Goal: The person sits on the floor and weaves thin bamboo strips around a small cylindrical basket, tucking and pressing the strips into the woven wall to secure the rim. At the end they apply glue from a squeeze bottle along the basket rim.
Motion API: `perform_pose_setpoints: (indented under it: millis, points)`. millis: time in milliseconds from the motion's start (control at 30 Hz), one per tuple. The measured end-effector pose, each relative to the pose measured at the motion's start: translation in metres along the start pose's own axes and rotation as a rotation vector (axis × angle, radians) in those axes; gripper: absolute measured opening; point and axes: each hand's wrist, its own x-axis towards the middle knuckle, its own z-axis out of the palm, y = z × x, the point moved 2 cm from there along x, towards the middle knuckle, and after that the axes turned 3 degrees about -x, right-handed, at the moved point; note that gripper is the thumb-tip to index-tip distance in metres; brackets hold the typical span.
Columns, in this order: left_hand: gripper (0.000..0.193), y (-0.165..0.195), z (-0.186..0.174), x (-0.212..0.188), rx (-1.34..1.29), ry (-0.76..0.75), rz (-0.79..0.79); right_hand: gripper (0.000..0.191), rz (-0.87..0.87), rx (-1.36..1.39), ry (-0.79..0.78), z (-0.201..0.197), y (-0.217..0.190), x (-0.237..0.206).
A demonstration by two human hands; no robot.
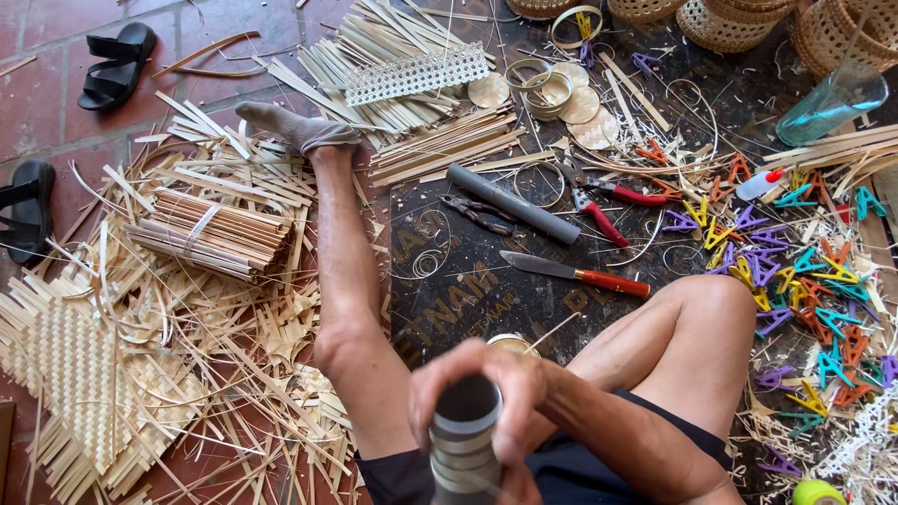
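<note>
I sit on the floor with my left leg stretched out and my right knee bent. My right hand (pixel 486 393) is wrapped around the top of an upright grey tube (pixel 465 440) close to the camera. Several pale bamboo bands ring the tube. Of my left hand (pixel 520 483), only a few fingers show, pressed against the tube's lower right side at the bottom edge. A small pale ring (pixel 513 344) lies on the mat just beyond my hands.
On the dark mat lie a red-handled knife (pixel 575 273), a grey pipe (pixel 513 204), red shears (pixel 599 201) and pliers (pixel 477 213). Coloured clips (pixel 795 271) are heaped on the right. Bamboo strip bundles (pixel 210 234), a woven panel (pixel 75 374), black sandals (pixel 117 61), baskets (pixel 720 19) and a blue glass (pixel 832 101) surround me.
</note>
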Motion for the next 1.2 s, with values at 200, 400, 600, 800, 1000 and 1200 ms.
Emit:
perform_pose_setpoints:
  millis: [200,400,600,800,1000,1200]
  points:
    - [0.068,0.053,0.004,-0.025,0.470,0.380,0.189,0.093,-0.202,0.181,0.605,-0.042,0.047,0.007]
    - [0.070,0.109,-0.008,-0.048,0.937,0.649,0.712,0.090,-0.258,-0.008,0.655,-0.083,0.081,0.029]
    - [0.065,0.140,-0.043,-0.082,0.593,0.666,0.956,0.027,-0.227,-1.314,0.383,-0.065,0.086,0.054]
    - [0.074,0.137,-0.044,-0.076,0.401,0.723,0.671,0.010,0.033,-1.131,0.594,-0.070,0.110,0.089]
    - [0.083,0.113,-0.008,-0.092,0.257,0.360,0.383,0.012,0.052,-0.874,0.853,-0.067,0.128,0.088]
    - [0.093,0.119,-0.022,-0.167,0.660,0.542,0.347,0.011,-0.172,-0.393,1.117,-0.101,0.114,0.054]
